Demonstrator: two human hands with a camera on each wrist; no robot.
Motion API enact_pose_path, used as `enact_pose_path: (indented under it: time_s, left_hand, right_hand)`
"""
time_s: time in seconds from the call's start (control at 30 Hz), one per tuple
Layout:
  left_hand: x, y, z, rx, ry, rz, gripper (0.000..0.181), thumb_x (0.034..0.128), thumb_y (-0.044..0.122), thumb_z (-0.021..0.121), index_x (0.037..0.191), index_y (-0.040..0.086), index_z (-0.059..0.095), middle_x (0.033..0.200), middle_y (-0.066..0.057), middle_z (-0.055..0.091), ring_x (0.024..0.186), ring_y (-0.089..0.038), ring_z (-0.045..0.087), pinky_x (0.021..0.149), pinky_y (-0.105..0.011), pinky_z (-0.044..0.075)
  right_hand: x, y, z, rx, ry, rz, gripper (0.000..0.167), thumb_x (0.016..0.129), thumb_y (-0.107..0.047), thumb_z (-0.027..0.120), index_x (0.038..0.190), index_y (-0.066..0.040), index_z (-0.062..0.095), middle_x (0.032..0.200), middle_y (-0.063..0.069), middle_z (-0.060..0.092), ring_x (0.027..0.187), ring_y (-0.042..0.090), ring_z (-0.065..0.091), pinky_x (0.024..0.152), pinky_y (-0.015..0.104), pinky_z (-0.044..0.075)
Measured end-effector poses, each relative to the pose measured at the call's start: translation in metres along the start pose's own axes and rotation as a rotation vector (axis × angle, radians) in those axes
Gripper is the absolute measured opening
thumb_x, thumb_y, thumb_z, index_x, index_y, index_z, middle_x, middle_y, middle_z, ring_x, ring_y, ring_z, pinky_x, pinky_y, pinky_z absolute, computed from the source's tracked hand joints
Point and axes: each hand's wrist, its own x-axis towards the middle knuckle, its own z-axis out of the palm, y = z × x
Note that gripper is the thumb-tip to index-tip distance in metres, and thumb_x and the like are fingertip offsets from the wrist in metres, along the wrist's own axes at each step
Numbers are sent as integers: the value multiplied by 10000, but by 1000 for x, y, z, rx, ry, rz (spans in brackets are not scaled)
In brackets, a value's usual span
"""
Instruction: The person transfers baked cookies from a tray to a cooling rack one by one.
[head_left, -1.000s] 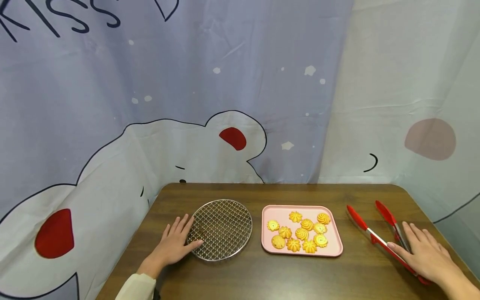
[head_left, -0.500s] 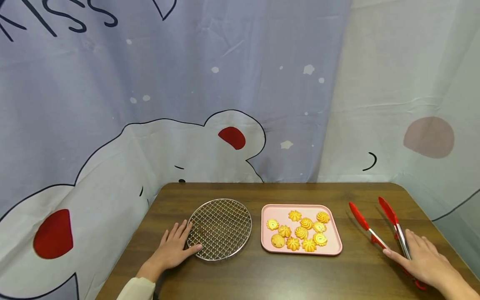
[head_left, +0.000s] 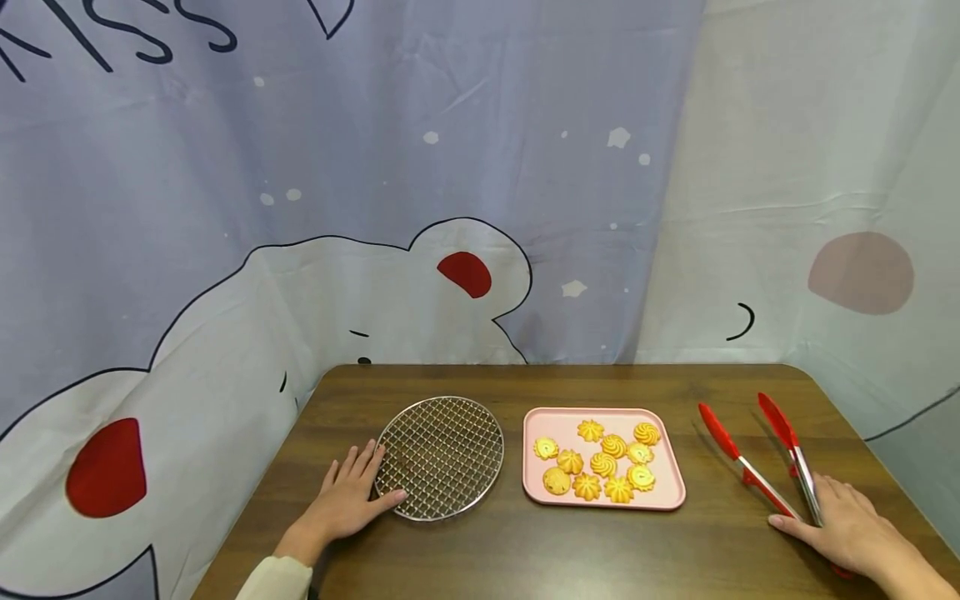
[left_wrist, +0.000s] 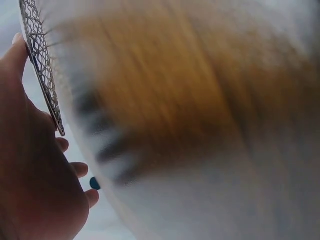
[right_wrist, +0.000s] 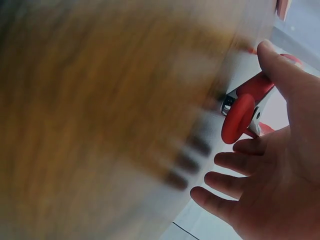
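Nearest, the right hand (head_left: 851, 529) lies over the near part of the red-and-silver tongs (head_left: 805, 482), fingers straight and thumb across them; its grip is released. The left hand (head_left: 341, 497), its grip likewise relaxed, has thumb and index finger at the rim of a round wire rack (head_left: 442, 458). The tongs are at the right side of the bench (head_left: 510, 550), spread in a V: their red tips point away from the person and somewhat left, the long axis slanting back towards the right wrist. Between rack and tongs sits a pink tray (head_left: 663, 494) of yellow cookies (head_left: 602, 465), longer side running left to right. Beyond hangs a patterned curtain (head_left: 480, 125)
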Motion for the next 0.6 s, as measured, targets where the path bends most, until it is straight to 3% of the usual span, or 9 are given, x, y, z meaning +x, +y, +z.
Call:
enact_pose_path:
  time_s: [0.17, 0.47, 0.6]
  left_hand:
    - [1, 1, 0, 16, 8, 4, 976, 946, 702, 507, 1606, 33, 246, 1677, -194, 170, 1517, -493, 122, 1155, -724, 41]
    - [-3, 9, -5, 34, -22, -26, 996, 942, 719, 492, 1611, 33, 220, 1691, -161, 133, 1535, -463, 81, 1176, -696, 22]
    - [-3, 10, -4, 37, -7, -23, 993, 941, 707, 509, 1605, 21, 233, 1686, -172, 150, 1529, -472, 102, 1173, -701, 31]
  right_hand:
    - [3, 2, 1, 11, 26, -22, 895, 869, -595, 720, 1151, 233, 527, 993, 328, 603, 976, 569, 549, 826, 671, 442]
    - [1, 0, 0, -6, 31, 0, 826, 862, -587, 730, 1040, 200, 558, 926, 258, 568, 910, 566, 516, 783, 637, 440]
    - [2, -2, -2, 20, 33, -21, 817, 876, -532, 742, 1100, 228, 543, 905, 221, 576, 890, 503, 530, 769, 606, 438]
